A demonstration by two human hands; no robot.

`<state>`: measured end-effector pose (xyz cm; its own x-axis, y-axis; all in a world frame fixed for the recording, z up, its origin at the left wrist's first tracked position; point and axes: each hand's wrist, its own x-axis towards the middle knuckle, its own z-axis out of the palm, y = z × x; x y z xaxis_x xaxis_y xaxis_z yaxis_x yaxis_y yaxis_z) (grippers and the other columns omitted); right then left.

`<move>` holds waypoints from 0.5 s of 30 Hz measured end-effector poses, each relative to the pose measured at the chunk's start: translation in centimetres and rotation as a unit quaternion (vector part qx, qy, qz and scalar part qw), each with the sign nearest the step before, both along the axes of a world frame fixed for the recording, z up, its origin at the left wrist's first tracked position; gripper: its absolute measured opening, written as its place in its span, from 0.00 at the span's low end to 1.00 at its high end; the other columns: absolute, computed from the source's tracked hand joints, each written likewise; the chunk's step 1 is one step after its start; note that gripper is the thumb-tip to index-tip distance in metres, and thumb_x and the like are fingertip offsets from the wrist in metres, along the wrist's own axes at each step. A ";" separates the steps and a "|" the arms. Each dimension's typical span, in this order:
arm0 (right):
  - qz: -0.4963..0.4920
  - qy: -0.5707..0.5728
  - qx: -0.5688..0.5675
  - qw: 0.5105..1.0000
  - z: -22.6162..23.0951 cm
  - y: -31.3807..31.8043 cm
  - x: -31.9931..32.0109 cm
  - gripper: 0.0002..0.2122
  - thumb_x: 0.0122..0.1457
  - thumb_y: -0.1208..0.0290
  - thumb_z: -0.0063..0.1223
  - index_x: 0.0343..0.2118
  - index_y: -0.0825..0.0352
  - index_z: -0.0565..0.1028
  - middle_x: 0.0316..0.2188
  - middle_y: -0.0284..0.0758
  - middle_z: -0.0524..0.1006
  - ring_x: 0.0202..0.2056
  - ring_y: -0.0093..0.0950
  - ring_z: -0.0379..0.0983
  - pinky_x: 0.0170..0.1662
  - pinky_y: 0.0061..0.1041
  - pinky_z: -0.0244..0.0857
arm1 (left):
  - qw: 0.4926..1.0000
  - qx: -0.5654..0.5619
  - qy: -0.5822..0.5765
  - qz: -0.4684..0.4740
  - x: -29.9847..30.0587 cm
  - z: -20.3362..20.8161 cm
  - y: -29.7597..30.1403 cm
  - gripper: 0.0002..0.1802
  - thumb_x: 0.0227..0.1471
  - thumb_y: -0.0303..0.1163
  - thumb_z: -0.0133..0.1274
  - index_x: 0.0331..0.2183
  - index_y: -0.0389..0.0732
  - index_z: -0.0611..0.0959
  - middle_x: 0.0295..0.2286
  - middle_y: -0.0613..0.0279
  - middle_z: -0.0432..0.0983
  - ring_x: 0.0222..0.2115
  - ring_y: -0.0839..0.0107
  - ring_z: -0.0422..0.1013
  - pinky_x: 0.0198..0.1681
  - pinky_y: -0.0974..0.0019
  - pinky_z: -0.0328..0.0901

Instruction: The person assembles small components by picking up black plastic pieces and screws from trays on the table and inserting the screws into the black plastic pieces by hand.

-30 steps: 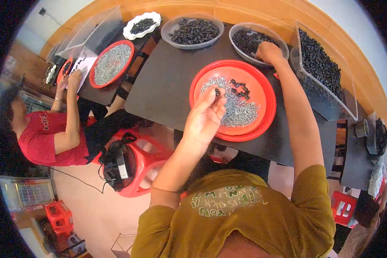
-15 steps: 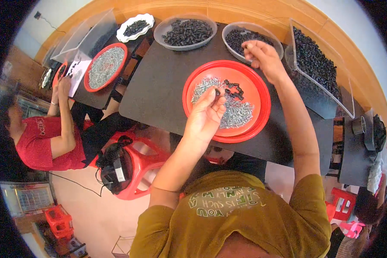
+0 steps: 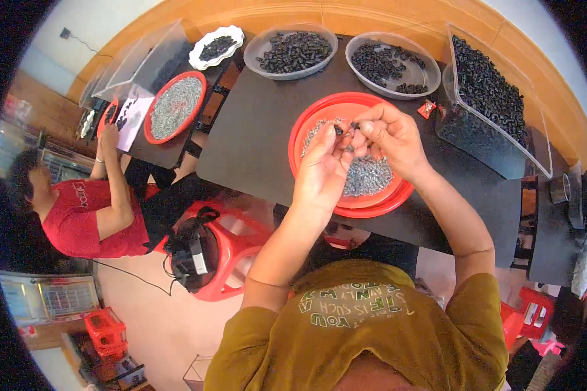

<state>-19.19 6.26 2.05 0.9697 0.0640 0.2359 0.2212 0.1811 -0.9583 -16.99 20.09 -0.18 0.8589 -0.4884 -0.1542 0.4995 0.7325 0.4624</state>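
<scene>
Both my hands meet over a round red tray with small shiny metal pieces heaped in it. Pinched in my left hand, palm turned up, is a small black plastic part. My right hand closes thumb and forefinger on another small black part, almost touching the first; its exact kind is too small to make out. My hands cover the middle of the tray. Beyond them stands a clear round bowl of small black parts.
A second clear bowl holds larger black pieces. At right stands a clear bin full of black parts, a small red packet beside it. Leftward, a co-worker in a red shirt sits by another red tray. A red stool stands between us.
My right hand has come from the right-hand bowl down and left to my left hand, with a small black part in its fingers. My left hand stays over the tray.
</scene>
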 end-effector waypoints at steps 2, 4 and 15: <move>-0.008 -0.037 0.035 0.999 -0.9 0.6 0.2 0.08 0.52 0.69 0.44 0.32 0.68 0.69 0.23 0.29 0.73 0.22 0.12 0.67 0.17 0.08 0.55 | 0.998 -0.019 -0.052 0.010 -0.1 0.2 -0.3 0.08 0.45 0.33 0.47 0.31 0.41 0.74 0.29 0.66 0.70 0.30 0.76 0.64 0.35 0.72 0.59; -0.020 -0.075 0.066 0.995 -1.4 0.8 0.0 0.08 0.52 0.69 0.45 0.31 0.67 0.69 0.23 0.28 0.73 0.22 0.12 0.66 0.17 0.08 0.55 | 0.998 -0.030 -0.059 0.015 -0.1 -0.1 -0.7 0.08 0.45 0.32 0.47 0.30 0.41 0.74 0.29 0.65 0.70 0.30 0.76 0.65 0.35 0.72 0.59; -0.033 0.047 0.208 0.976 -0.2 2.0 -0.8 0.05 0.50 0.70 0.47 0.28 0.63 0.69 0.22 0.27 0.73 0.21 0.11 0.65 0.16 0.06 0.51 | 0.989 -0.082 -0.099 0.071 -0.8 0.9 -2.0 0.09 0.46 0.27 0.46 0.33 0.38 0.74 0.31 0.62 0.70 0.27 0.77 0.64 0.29 0.74 0.60</move>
